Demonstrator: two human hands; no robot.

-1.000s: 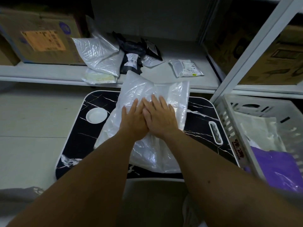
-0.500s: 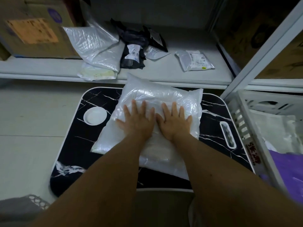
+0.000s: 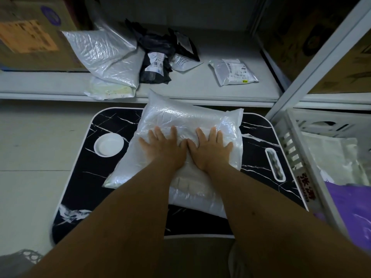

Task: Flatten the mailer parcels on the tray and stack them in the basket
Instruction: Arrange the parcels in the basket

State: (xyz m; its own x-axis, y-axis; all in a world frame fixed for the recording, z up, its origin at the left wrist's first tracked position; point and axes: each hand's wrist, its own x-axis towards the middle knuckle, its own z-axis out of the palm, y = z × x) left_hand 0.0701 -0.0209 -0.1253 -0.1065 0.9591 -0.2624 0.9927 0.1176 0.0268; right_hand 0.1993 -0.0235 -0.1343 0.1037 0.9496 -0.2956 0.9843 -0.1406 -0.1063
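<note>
Apparently flat, both hands [image 3: 186, 151] press the clear mailer parcel [image 3: 180, 127].

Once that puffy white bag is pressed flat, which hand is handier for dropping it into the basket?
Probably the right hand. Both it and the left hand press flat on the white mailer, but the basket stands just past the tray's right edge, on the right hand's side, so no cross-body reach.
</note>
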